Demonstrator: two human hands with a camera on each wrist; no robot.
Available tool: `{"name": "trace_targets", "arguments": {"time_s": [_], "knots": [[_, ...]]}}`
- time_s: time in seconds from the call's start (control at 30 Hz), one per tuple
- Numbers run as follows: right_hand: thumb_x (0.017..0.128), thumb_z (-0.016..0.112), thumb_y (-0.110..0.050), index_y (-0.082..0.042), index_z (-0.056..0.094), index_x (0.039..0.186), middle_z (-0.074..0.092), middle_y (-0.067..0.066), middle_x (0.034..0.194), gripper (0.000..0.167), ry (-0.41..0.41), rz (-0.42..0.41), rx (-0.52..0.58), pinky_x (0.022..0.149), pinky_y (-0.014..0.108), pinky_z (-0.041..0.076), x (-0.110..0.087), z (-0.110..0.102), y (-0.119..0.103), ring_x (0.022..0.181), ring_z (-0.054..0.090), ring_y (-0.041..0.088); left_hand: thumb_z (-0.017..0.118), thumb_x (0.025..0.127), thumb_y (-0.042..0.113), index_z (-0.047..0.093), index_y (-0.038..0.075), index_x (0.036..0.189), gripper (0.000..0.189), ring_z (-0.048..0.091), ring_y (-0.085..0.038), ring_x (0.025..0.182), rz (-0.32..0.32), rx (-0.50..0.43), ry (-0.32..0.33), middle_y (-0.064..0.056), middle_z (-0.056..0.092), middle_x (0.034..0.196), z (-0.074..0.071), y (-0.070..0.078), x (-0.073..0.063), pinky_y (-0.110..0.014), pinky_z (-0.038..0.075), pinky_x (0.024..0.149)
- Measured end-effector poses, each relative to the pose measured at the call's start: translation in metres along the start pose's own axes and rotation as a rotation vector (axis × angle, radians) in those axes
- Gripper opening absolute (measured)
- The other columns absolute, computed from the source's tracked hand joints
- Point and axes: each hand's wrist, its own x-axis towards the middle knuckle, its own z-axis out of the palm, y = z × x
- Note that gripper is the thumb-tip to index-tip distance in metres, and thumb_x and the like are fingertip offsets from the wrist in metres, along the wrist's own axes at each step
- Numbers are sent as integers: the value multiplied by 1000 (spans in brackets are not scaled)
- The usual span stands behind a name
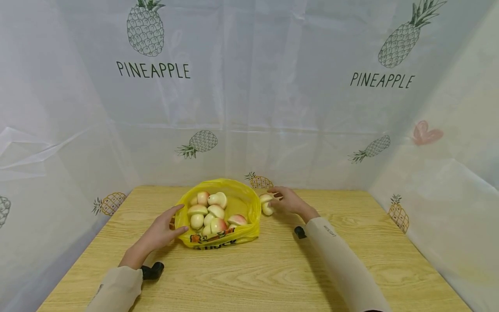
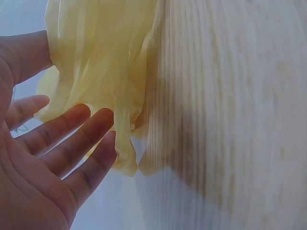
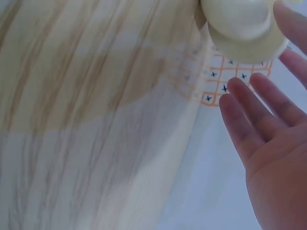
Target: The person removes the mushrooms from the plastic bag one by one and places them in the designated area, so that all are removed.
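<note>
A yellow plastic bag (image 1: 247, 234) lies on the table with its mouth spread wide, holding several pale mushrooms (image 1: 197, 216) with reddish caps. At the bag's left side is my left hand (image 1: 161, 229), thumb toward the front of the rim and fingers along the outside. In the left wrist view its fingers are spread, with fingertips right at the bag's thin plastic (image 2: 100, 57). Just right of the bag stands one more mushroom (image 1: 267, 208), shown close up as a round stem over a wider cap (image 3: 240, 24). My right hand (image 1: 288, 203) reaches beside it, fingers loosely extended and thumb near the cap.
The wooden table (image 1: 234, 281) extends in front of the bag and to the right. Behind it hangs a white sheet (image 1: 296, 151) printed with pineapples, which also covers both sides. A black wrist device (image 1: 153, 271) sits by the left wrist, another (image 1: 300, 232) by the right.
</note>
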Motion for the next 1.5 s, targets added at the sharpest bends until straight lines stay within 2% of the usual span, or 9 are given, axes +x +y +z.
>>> {"name": "trace_targets", "arguments": {"time_s": [0.13,0.27,0.5,0.7,0.93,1.17,1.27,1.5], "knots": [[86,74,-20,-4,48,140,49,12,139,61,-11,-32,-10,97,51,42,3,4,-3,121,48,36,69,90,27,29,5,149,75,49,-44,118,-1,1,2,-26,32,147,0,0,0,-55,47,88],[84,76,-18,-7,51,138,51,8,135,61,-22,-10,-28,98,50,42,3,9,-4,121,48,31,69,89,27,30,5,149,75,46,-45,121,3,4,5,-26,31,148,1,0,0,-56,45,90],[84,75,-18,-5,46,141,46,12,139,66,11,37,-10,91,49,46,-1,12,-2,115,50,33,69,89,30,30,5,149,76,43,-46,124,12,8,7,-26,31,148,1,-2,0,-59,43,92],[85,75,-22,-6,45,142,48,11,138,66,59,57,-15,89,46,48,-5,11,7,112,53,32,70,89,29,30,4,149,75,46,-45,121,17,12,10,-26,32,147,0,-1,1,-57,44,91],[85,75,-21,-6,47,140,48,11,137,64,60,62,-3,89,47,48,-7,10,5,111,54,32,70,89,28,31,3,148,75,43,-46,123,18,19,13,-26,33,147,0,0,0,-59,43,92],[85,75,-22,-6,47,140,53,9,130,65,71,91,-19,83,40,51,-9,11,8,105,56,27,70,89,30,31,4,148,76,52,-42,114,13,11,8,-26,34,146,0,1,-1,-51,50,85],[85,75,-21,-8,47,140,54,9,127,64,73,108,-17,82,39,51,-10,11,7,104,56,27,70,89,31,31,3,148,76,51,-42,115,20,17,10,-27,34,146,0,1,-1,-52,50,85],[82,78,-22,-6,45,142,51,12,132,70,71,93,-21,85,45,49,-10,9,0,109,54,32,68,89,34,31,3,148,76,50,-44,117,25,22,13,-27,32,147,-1,2,-2,-53,49,86]]}}
